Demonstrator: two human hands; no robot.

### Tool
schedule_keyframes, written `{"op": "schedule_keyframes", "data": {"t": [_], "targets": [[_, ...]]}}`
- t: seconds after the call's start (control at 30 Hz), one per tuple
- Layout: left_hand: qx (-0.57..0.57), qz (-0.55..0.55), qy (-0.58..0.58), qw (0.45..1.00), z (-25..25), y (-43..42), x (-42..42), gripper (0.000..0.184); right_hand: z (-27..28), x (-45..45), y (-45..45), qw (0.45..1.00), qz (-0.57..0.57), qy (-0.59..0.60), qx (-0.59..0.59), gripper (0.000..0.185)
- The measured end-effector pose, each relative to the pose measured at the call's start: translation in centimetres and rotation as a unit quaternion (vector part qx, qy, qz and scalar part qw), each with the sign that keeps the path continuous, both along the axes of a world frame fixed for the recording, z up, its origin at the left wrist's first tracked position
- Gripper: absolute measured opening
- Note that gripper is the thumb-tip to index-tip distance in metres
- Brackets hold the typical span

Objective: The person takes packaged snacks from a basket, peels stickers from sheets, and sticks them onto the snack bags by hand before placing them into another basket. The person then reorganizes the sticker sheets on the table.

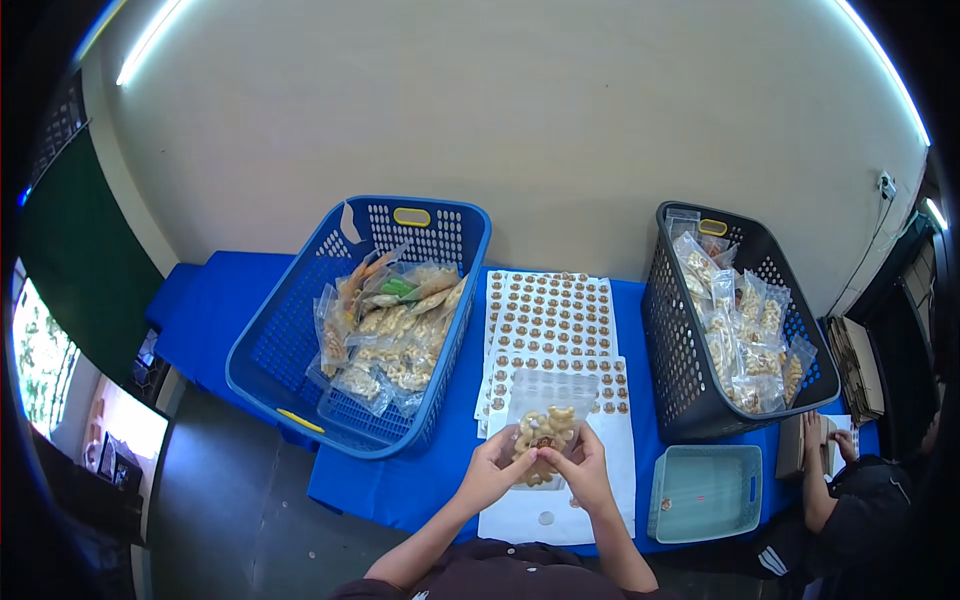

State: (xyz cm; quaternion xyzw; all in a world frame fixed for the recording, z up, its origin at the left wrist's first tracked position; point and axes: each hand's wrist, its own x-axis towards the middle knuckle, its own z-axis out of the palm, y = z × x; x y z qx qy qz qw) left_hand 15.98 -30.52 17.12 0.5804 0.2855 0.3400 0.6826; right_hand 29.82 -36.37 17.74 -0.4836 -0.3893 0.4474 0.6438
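A clear plastic bag of cashews (556, 414) is between my two hands, above the sticker sheets. My left hand (503, 468) grips its left side, with the thumb pressing on the front. On the right side, my right hand (583, 468) holds the bag the same way. Both thumbs meet at a small round brown sticker (543, 442) on the bag's front. Beneath and beyond the bag lie white sheets of round brown stickers (555, 312); the nearest sheet (610, 480) has a bare lower part.
A blue basket (250, 345) of filled bags stands left, a black basket (665, 350) of nut bags right. A pale green tray (705, 490) sits near the blue-covered table's (380, 490) front edge. At far right, another person's hands (815, 432) are at a cardboard box (790, 450).
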Motion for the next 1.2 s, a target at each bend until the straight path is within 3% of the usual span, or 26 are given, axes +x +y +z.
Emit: {"op": "schedule_keyframes", "data": {"t": [0.07, 0.17, 0.37, 0.4, 0.53, 0.7, 0.77, 1.03, 1.17, 1.2], "targets": [[0.044, -0.007, 0.055, 0.997, 0.7, 0.2, 0.0, 0.041, 0.4, 0.9, -0.3, 0.999, 0.019, -0.020, -0.038, 0.035], [0.181, 0.003, 0.044, 0.982, 0.3, 0.7, 0.8, 0.041, 0.4, 1.3, -0.5, 1.000, 0.010, 0.007, -0.017, 0.037], [-0.022, 0.037, 0.015, 0.999, -0.5, -1.7, 3.9, 0.044, -0.2, 3.7, -1.7, 0.998, 0.034, 0.045, -0.029, 0.035], [-0.021, 0.064, 0.066, 0.996, 0.7, -2.4, 4.5, 0.041, -1.0, 4.4, -2.2, 0.997, 0.040, 0.057, -0.031, 0.034], [-0.048, 0.058, 0.034, 0.997, -1.4, -4.9, 7.8, 0.037, -1.5, 7.8, -5.3, 0.996, 0.059, 0.056, -0.044, 0.029], [-0.037, 0.069, 0.047, 0.996, -1.8, -9.2, 14.4, 0.033, -2.0, 14.4, -9.7, 0.993, 0.059, 0.014, -0.103, 0.032], [-0.033, 0.067, 0.082, 0.994, -1.3, -9.8, 16.2, 0.031, -3.1, 16.2, -10.6, 0.998, 0.039, 0.017, -0.049, 0.030], [0.111, 0.129, 0.116, 0.978, 0.9, -14.7, 21.7, 0.022, -0.6, 21.2, -14.2, 0.998, 0.002, 0.049, -0.040, 0.026], [0.074, 0.090, 0.109, 0.987, 0.7, -15.9, 22.9, 0.022, -0.8, 22.0, -15.3, 0.996, -0.028, 0.073, -0.039, 0.024], [0.043, 0.074, 0.050, 0.995, -0.1, -16.1, 23.3, 0.025, -1.2, 22.2, -15.5, 0.996, -0.034, 0.076, -0.038, 0.023]]}}
